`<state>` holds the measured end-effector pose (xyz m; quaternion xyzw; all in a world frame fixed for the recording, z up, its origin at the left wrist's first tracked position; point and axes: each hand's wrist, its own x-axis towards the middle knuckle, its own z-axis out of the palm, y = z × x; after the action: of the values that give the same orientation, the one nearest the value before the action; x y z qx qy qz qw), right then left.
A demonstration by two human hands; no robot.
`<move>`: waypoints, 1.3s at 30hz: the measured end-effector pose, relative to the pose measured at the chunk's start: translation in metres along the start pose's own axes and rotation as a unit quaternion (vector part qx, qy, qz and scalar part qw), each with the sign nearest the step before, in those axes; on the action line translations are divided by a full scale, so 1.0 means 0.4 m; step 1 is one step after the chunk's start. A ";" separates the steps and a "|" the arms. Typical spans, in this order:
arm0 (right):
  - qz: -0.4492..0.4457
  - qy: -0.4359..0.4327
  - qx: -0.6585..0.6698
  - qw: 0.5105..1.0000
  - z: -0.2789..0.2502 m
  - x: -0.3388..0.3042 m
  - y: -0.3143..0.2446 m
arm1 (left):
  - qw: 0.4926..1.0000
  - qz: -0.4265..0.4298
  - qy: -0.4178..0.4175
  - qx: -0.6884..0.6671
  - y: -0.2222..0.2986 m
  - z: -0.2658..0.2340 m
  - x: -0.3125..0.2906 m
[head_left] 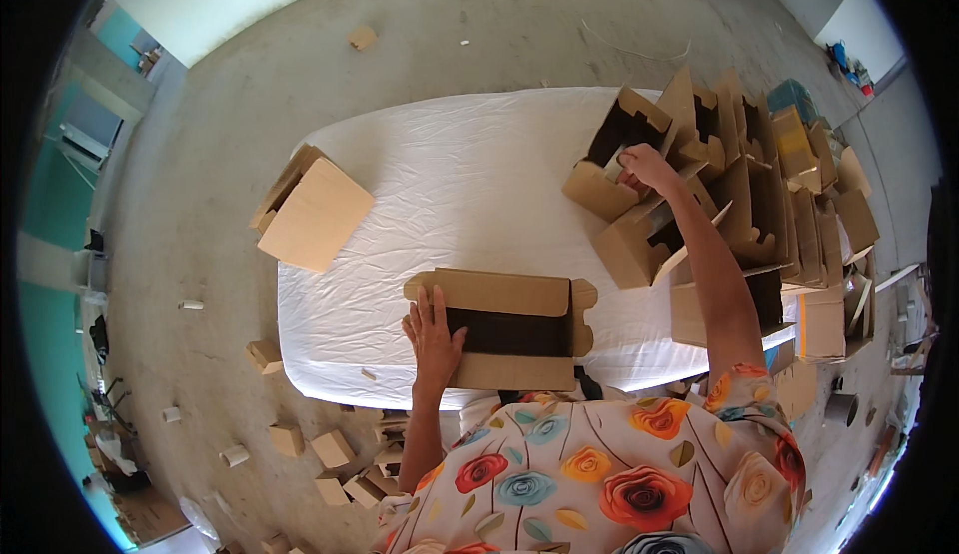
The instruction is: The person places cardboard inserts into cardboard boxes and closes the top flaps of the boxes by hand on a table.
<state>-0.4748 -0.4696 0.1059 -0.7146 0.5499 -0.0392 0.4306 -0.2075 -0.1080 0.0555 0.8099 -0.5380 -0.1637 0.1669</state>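
Note:
In front of me an open brown cardboard box point(514, 371) lies on the white-covered table point(470, 184), its flaps folded outward and its inside dark. My left hand point(435, 344) rests on the box's left end, fingers stretched out and spread. My right arm reaches far to the right, over the grouped boxes. There my right hand point(647, 167) is closed, fingers curled, at the mouth of another open cardboard box point(597, 190). A small pale piece point(615, 163) shows beside its fingers; I cannot make out what they grip.
Several open boxes point(759, 194) crowd the table's right side. A tan box point(318, 214) sits tilted at the left edge. Small cartons point(333, 448) and pale rolls point(234, 455) lie on the concrete floor point(220, 304) to the left. A scrap of cardboard point(363, 38) lies beyond the table.

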 end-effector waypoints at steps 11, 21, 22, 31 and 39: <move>0.280 0.020 -0.174 0.944 0.156 0.267 0.163 | 1.000 -0.020 -0.016 0.010 0.007 -0.006 0.033; 0.222 0.150 -0.155 0.951 0.215 0.318 0.256 | 0.998 -0.053 0.011 -0.031 0.016 0.005 0.022; 0.206 0.161 -0.162 0.952 0.210 0.310 0.258 | 0.998 -0.056 0.012 -0.023 0.018 0.004 0.024; 0.073 0.290 -0.322 0.898 0.002 -0.032 -0.058 | 0.986 -0.015 0.168 -0.013 -0.014 0.054 0.068; -0.262 0.244 0.079 0.930 0.002 -0.509 -0.190 | 0.968 -0.065 0.241 -0.006 -0.026 0.021 0.132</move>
<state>-0.4972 -0.3005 0.2405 -0.7652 0.4261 -0.3673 0.3130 -0.1833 -0.1540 0.0387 0.8575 -0.4274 0.0232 0.2855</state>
